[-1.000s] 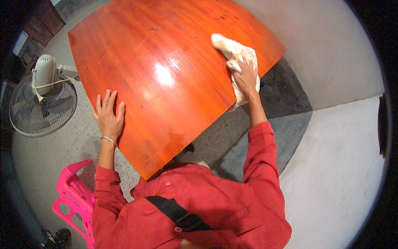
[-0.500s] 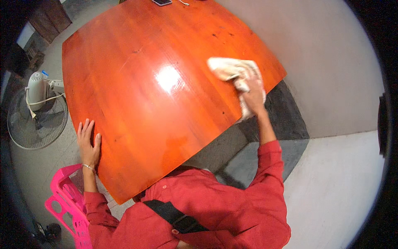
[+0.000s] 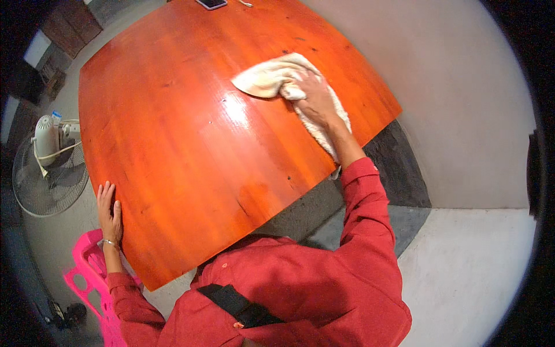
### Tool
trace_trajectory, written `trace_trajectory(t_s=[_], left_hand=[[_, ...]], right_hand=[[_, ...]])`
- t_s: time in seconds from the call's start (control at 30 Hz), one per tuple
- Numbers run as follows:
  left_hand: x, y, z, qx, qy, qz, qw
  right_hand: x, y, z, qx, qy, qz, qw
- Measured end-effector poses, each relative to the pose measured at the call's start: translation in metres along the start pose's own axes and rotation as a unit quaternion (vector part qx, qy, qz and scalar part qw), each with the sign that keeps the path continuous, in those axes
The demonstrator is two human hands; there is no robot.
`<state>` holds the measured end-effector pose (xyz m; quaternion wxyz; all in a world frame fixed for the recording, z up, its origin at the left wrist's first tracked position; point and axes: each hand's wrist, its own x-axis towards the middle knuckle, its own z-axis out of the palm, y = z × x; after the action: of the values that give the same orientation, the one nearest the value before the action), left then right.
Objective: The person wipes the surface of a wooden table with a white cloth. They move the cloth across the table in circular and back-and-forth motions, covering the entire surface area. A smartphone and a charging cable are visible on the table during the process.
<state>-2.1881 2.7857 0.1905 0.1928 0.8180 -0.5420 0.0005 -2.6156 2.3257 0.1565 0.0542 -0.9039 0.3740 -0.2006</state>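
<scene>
Since a second ago the right hand (image 3: 317,99) has carried the cream cloth (image 3: 276,78) inward from the table's right edge toward the middle of the top, and the left hand (image 3: 108,211) has slid back along the near-left edge, closer to the corner by the body; the whole view has swung too, so that more of the far side now shows. Judging by that, the wiping has moved off the rim and onto the broad centre of the glossy orange-red wooden table (image 3: 173,133) — the stroke runs leftward across the grain. The right hand lies palm-down on the cloth with its fingers curled loosely over a bunched fold, pressing rather than pinching; part of the cloth fans out ahead of the fingers toward the left, and a tail of it trails back under the wrist to the table's right edge. The left hand holds nothing: it is flat and spread, fingers together, resting on the table's edge as a brace (a thin bracelet sits at the wrist). Beside that edge stand a pink plastic stool (image 3: 87,272) and, farther off on the floor, a pedestal fan (image 3: 49,168); a dark phone (image 3: 211,3) lies at the table's far edge.
</scene>
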Motion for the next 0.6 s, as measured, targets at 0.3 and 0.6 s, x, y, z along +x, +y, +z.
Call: trace_trajectory(t_s=[0.3,0.6], left_hand=[[-0.001,0.002,0.006,0.005,0.006,-0.011,1.000],[0.005,0.005,0.001,0.022,0.009,0.006,1.000]], right_hand=[[-0.095,0.188,-0.056,-0.079,0.081,0.387,0.915],[0.022,0.076,0.002,-0.068,0.054,0.134,0.987]])
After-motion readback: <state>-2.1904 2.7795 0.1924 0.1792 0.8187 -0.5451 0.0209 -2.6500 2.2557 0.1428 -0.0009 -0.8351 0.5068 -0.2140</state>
